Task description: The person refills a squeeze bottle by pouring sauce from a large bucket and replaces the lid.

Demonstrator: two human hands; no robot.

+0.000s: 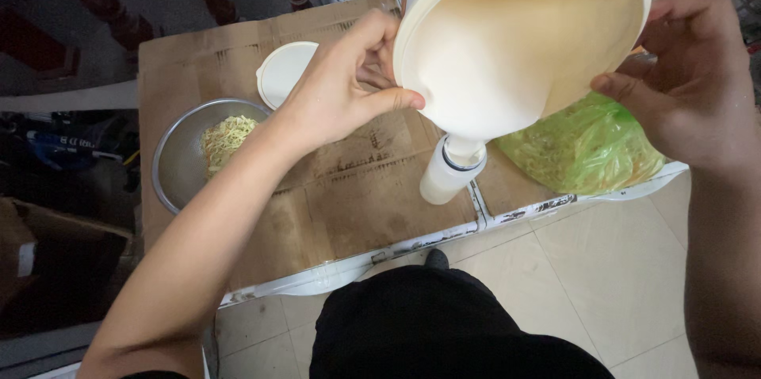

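Tub tipped over bottle mouth

Tub (pixel 515 38), white plastic, round, is tilted toward us; both our hands clasp its rim, left hand (pixel 341 86) with thumb curled over the edge, right hand (pixel 690 86) cupping the far side; creamy liquid pools at the lower lip, directly above the upright white bottle (pixel 448 173) on cardboard (pixel 357 204); steel bowl (pixel 186 153) of noodles lies left.
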